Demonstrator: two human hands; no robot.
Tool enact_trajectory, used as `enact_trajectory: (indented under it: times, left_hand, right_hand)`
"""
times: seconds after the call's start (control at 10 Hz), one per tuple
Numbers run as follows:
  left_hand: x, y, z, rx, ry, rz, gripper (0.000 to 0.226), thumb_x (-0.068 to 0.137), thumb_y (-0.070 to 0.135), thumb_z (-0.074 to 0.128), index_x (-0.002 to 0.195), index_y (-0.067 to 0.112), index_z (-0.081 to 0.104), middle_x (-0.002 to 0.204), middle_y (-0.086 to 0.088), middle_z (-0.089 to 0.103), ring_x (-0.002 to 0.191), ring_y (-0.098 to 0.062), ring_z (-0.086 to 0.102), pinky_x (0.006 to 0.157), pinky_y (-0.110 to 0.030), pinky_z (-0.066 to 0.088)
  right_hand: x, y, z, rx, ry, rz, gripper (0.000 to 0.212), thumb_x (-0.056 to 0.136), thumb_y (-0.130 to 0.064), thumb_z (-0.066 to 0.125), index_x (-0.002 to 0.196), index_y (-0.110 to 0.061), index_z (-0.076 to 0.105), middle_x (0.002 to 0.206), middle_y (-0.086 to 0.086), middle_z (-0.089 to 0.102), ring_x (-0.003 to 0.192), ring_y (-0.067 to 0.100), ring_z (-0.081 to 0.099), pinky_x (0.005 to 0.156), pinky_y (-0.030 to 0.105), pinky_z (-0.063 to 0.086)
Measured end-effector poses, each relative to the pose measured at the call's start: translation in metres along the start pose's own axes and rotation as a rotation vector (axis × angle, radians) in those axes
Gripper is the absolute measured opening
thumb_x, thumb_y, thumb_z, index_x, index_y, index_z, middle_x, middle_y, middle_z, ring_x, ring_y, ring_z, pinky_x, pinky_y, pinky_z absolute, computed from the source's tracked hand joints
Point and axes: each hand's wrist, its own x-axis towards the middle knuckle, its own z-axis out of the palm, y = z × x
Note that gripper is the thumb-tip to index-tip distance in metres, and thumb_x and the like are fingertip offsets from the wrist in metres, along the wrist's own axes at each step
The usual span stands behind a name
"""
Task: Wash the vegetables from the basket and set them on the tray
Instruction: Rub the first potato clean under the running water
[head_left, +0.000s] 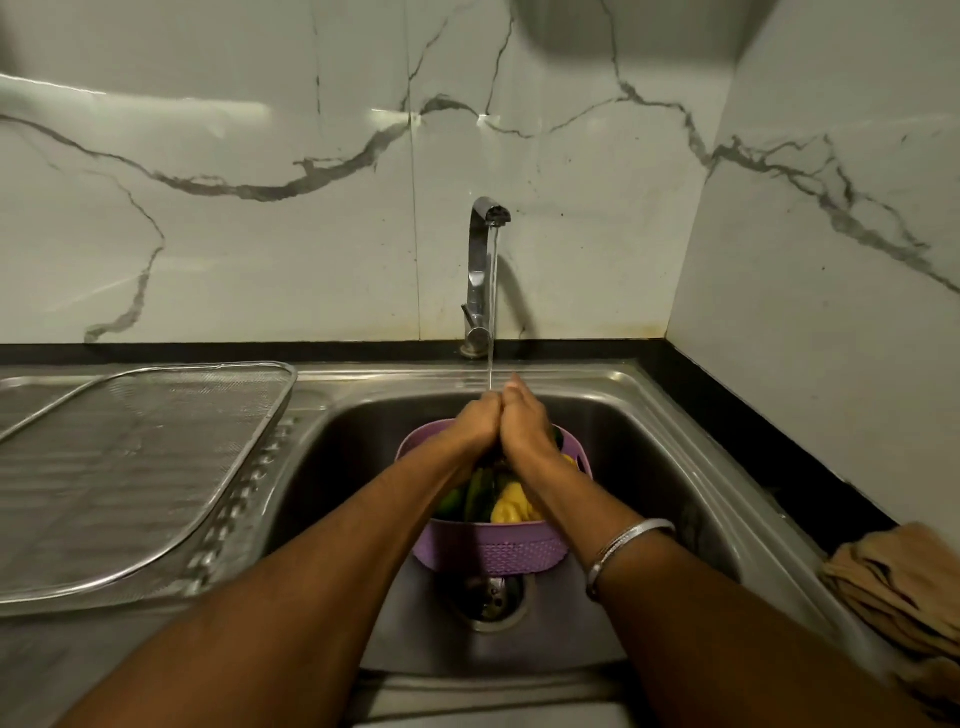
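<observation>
Two bare hands meet under the thin stream of water falling from the chrome tap (480, 270): the left hand (475, 422) and the right hand (524, 421) are pressed side by side above the far rim of the round lilac perforated plastic basket (491, 545). Whether they clasp anything between them cannot be told. A dark green vegetable shows just behind the right hand. That basket stands in the stainless steel sink (649, 467), just beyond the drain. Inside it lie the vegetables (493, 493): glossy yellow peppers toward the near right, long dark green ones left of them. A silver bangle (626, 551) circles the right forearm. Left of the sink rests the rectangular wire-mesh metal tray (130, 467), and a crumpled tan cloth (904, 582) sits at the near right.
</observation>
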Motion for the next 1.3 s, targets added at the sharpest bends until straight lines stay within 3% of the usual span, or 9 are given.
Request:
enact_trajectory:
  times: [0.1, 0.2, 0.3, 0.4, 0.6, 0.8, 0.9, 1.1, 1.3]
  left_hand:
    - [0.006, -0.003, 0.002, -0.069, 0.073, -0.038, 0.052, 0.109, 0.035, 0.029, 0.137, -0.001, 0.054, 0.128, -0.022, 0.063, 0.12, -0.036, 0.06, 0.096, -0.042, 0.052]
    - [0.017, -0.008, -0.006, -0.116, 0.091, -0.011, 0.049, 0.109, 0.034, 0.03, 0.139, 0.001, 0.051, 0.131, -0.022, 0.059, 0.12, -0.035, 0.06, 0.087, -0.037, 0.051]
    - [0.019, -0.007, -0.003, 0.16, 0.156, -0.04, 0.044, 0.109, 0.03, 0.029, 0.137, 0.001, 0.048, 0.137, -0.021, 0.054, 0.104, -0.02, 0.061, 0.081, -0.026, 0.054]
    - [0.012, -0.004, -0.012, -0.122, 0.12, 0.033, 0.049, 0.11, 0.03, 0.029, 0.146, 0.0, 0.043, 0.134, -0.017, 0.057, 0.096, -0.019, 0.063, 0.062, -0.021, 0.049]
    - [0.028, -0.008, -0.011, -0.15, 0.122, 0.026, 0.047, 0.106, 0.038, 0.03, 0.114, 0.002, 0.06, 0.088, -0.009, 0.063, 0.086, -0.023, 0.063, 0.069, -0.033, 0.051]
    - [0.016, -0.004, -0.021, -0.098, 0.107, 0.057, 0.032, 0.109, 0.034, 0.032, 0.085, 0.024, 0.05, 0.085, 0.003, 0.053, 0.081, -0.015, 0.057, 0.072, -0.031, 0.053]
    - [0.015, -0.004, -0.017, -0.091, 0.105, 0.058, 0.04, 0.108, 0.036, 0.029, 0.099, 0.009, 0.057, 0.085, -0.011, 0.062, 0.077, -0.017, 0.06, 0.058, -0.026, 0.051]
    - [0.023, 0.0, -0.033, -0.222, 0.216, -0.027, 0.066, 0.105, 0.058, 0.025, 0.109, 0.009, 0.068, 0.1, -0.017, 0.072, 0.093, -0.027, 0.069, 0.074, -0.038, 0.055]
    - [0.019, -0.006, -0.029, -0.166, 0.192, 0.042, 0.06, 0.107, 0.05, 0.029, 0.107, 0.006, 0.069, 0.103, -0.023, 0.071, 0.095, -0.03, 0.07, 0.079, -0.04, 0.058]
  right_hand:
    - [-0.004, -0.006, -0.012, 0.058, -0.091, 0.078, 0.043, 0.108, -0.039, 0.041, 0.128, -0.009, 0.064, 0.13, 0.017, 0.063, 0.11, 0.027, 0.061, 0.093, 0.035, 0.046]
    - [0.004, 0.006, 0.003, -0.037, -0.226, -0.043, 0.05, 0.104, -0.045, 0.041, 0.138, -0.01, 0.056, 0.132, 0.008, 0.06, 0.114, 0.024, 0.057, 0.106, 0.041, 0.044]
    - [0.03, 0.028, 0.027, -0.058, -0.225, -0.016, 0.083, 0.075, -0.077, 0.031, 0.136, -0.028, 0.058, 0.133, 0.002, 0.06, 0.122, 0.024, 0.057, 0.112, 0.048, 0.042]
    - [0.003, 0.001, 0.008, -0.019, -0.15, 0.006, 0.062, 0.089, -0.064, 0.035, 0.122, -0.021, 0.066, 0.127, 0.012, 0.064, 0.116, 0.028, 0.061, 0.107, 0.048, 0.047]
    - [0.002, -0.005, -0.006, -0.02, -0.191, 0.118, 0.062, 0.105, -0.056, 0.032, 0.122, -0.006, 0.066, 0.116, 0.017, 0.067, 0.102, 0.025, 0.062, 0.084, 0.035, 0.05]
    - [-0.022, -0.013, 0.001, -0.209, -0.198, -0.127, 0.057, 0.102, -0.058, 0.025, 0.139, -0.027, 0.056, 0.136, 0.01, 0.06, 0.121, 0.028, 0.058, 0.106, 0.049, 0.048]
    - [-0.015, -0.014, -0.004, -0.183, -0.145, -0.069, 0.055, 0.105, -0.052, 0.026, 0.127, -0.018, 0.063, 0.122, 0.015, 0.065, 0.11, 0.029, 0.062, 0.102, 0.048, 0.051]
    - [-0.02, -0.01, -0.007, -0.227, -0.176, -0.115, 0.058, 0.106, -0.052, 0.026, 0.133, -0.017, 0.062, 0.128, 0.013, 0.065, 0.113, 0.029, 0.063, 0.091, 0.038, 0.053]
    - [-0.01, -0.006, -0.009, -0.197, -0.135, -0.114, 0.056, 0.105, -0.054, 0.027, 0.127, -0.017, 0.062, 0.12, 0.014, 0.066, 0.106, 0.028, 0.064, 0.098, 0.046, 0.053]
